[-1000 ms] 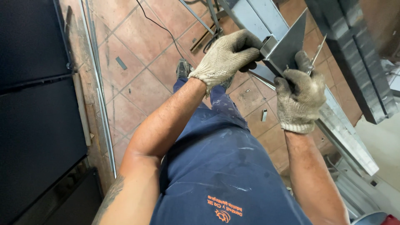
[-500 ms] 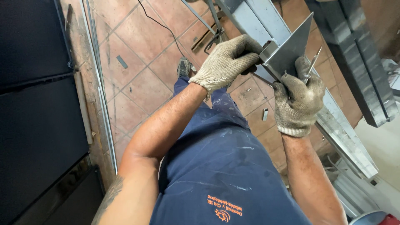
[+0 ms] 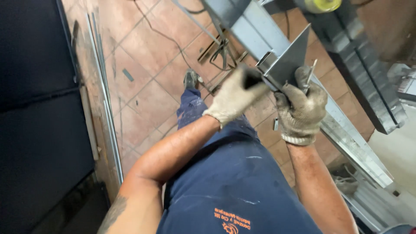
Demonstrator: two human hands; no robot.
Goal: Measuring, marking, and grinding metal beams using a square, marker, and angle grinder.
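Observation:
My right hand [image 3: 301, 106], in a worn knit glove, grips the lower edge of a grey angled metal plate [image 3: 288, 58] and pins a thin metal rod [image 3: 310, 74] against it. The plate stands on a long light-grey metal beam [image 3: 346, 134] that runs diagonally from the top middle to the lower right. My left hand [image 3: 234, 97], also gloved, is blurred by motion just left of the plate. Its fingers are curled round a small dark object [image 3: 252, 79] beside the plate's folded end.
A dark steel channel [image 3: 362, 78] hangs to the right of the beam, with a yellow round part [image 3: 321, 4] above. The terracotta tiled floor [image 3: 143, 47] carries cables [image 3: 173, 39], thin metal strips [image 3: 106, 108] and scrap pieces. A dark panel [image 3: 34, 108] fills the left side.
My left hand has slid down and left off the plate's edge and is now blurred. The right hand keeps its grip. The view has shifted slightly.

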